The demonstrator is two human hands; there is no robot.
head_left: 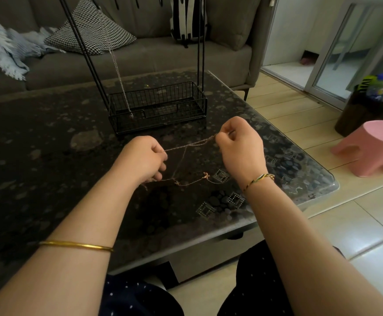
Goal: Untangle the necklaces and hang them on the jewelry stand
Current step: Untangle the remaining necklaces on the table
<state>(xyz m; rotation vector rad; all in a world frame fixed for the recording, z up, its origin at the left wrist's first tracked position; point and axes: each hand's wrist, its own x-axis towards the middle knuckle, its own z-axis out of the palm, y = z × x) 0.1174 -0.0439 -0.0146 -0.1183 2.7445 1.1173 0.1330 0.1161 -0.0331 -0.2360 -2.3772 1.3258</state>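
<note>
Head view, hands [141, 159] [240, 144] pinching necklaces [187, 145], jewelry stand [158, 103] beyond, pink stool [368, 142]

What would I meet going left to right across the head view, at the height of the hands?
In order: left hand → thin rose-gold tangled necklaces, stretched between both hands → right hand → pink plastic stool on the floor.

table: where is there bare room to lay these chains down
Bare tabletop left of the stand's basket and left hand, plus the right corner beyond the right hand. Crowded between the hands, where the tangled necklaces hang.
</note>
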